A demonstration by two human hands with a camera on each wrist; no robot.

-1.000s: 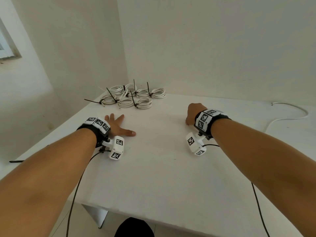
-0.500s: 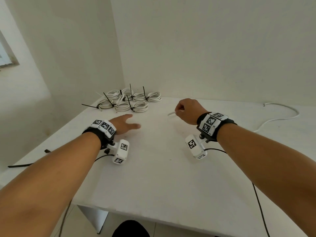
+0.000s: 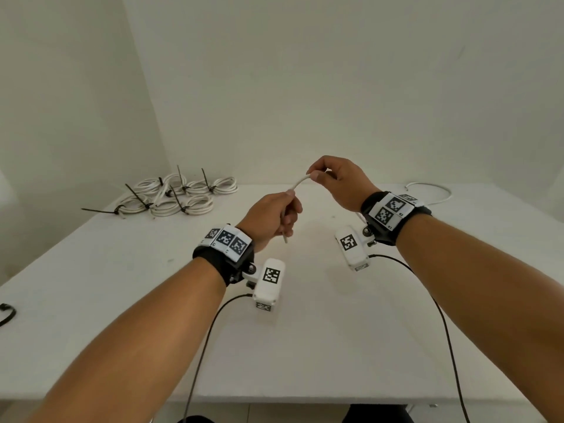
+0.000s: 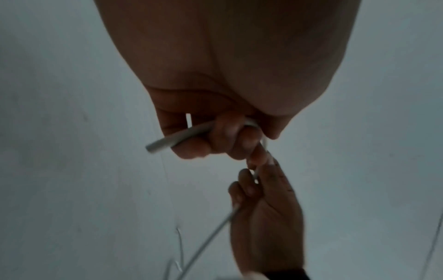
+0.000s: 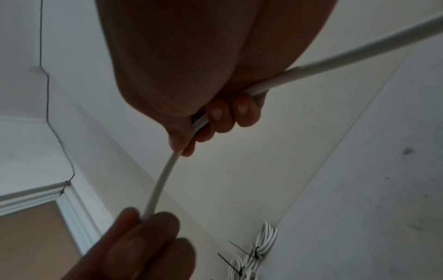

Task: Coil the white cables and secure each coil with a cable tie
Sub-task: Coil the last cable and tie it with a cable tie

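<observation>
The cable (image 3: 297, 185) is held above the middle of the table (image 3: 305, 346) by both hands. The left hand (image 3: 271, 216) is closed round it just behind the free end, which projects a short way below the fist toward the near side. The right hand (image 3: 338, 181) pinches it slightly farther and higher, so that a short arched span lies between the two grips. Beyond the right hand the cable runs under the wrist to the far right of the table, where its slack is seen. Finished coils (image 3: 171, 195), each bound with a tie (image 3: 134, 195), are grouped at the far left. No loop is yet formed, so coiling is judged to be at its start. Several faults are possible from here. If the left grip is relaxed, the stub is likely to slip out and the first loop is lost. If the span is bent too sharply, a kink may be set. If slack is drawn in quickly, the far portion may whip or snag on the wrist camera lead (image 3: 396, 264). Loops wound unevenly are likely to spring open before a tie is fitted.
</observation>
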